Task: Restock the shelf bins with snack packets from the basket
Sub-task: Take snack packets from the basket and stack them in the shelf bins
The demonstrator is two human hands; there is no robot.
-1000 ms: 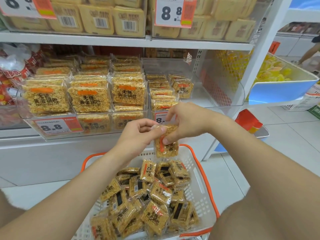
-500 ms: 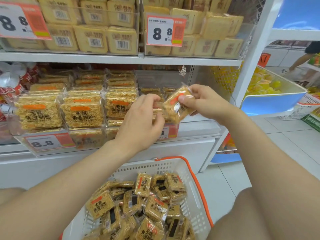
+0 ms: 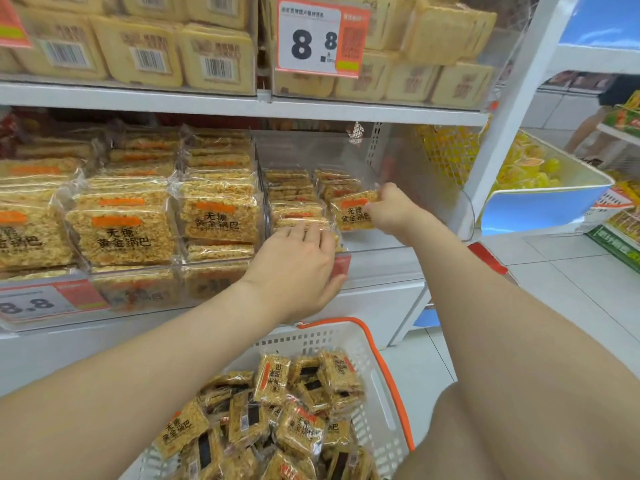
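My right hand pinches a small snack packet with an orange label and holds it upright at the front of the right row inside the clear shelf bin. My left hand rests over the bin's front edge, its fingers touching the small packets of the left row. Whether those fingers hold anything is hidden. Below, the white basket with an orange rim holds several more small packets.
A bin of larger packets of the same snack fills the shelf to the left. The shelf above carries pale boxed snacks and a price tag. A white upright post stands right; a blue bin of yellow goods lies beyond.
Both hands rose from the basket to the shelf. The right hand carried the packet into the clear bin, and the left hand let go of it and dropped onto the bin's front edge.
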